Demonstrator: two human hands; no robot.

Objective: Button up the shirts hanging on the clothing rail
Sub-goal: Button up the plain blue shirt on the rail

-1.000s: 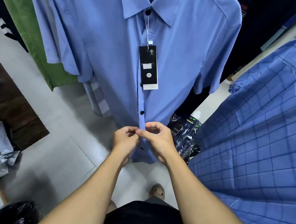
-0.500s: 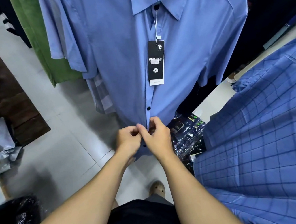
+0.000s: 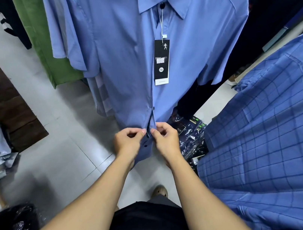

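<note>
so the plain blue short-sleeved shirt (image 3: 124, 59) hangs right in front of the person, and its button strip runs as one long line from the collar at upper right down to the hem at lower left. Both hands sit low on that line, close to the hem. The left hand (image 3: 129, 143) has thumb and forefinger pinched on the fabric edge on its side. The right hand (image 3: 165, 138) pinches the opposite edge, and the two grips almost touch, with a thin dark gap of open front between them. One small black button (image 3: 153, 109) sits just above the hands and looks done up. Another black button (image 3: 145, 146) shows just below, right beside the left hand. The fingers hide the button being worked, so I can't tell if it's through its hole. Both forearms reach forward with the wrists turned in toward each other. My guess is the next move goes down the strip to that lower button, and the left hand is nearer to it
</note>
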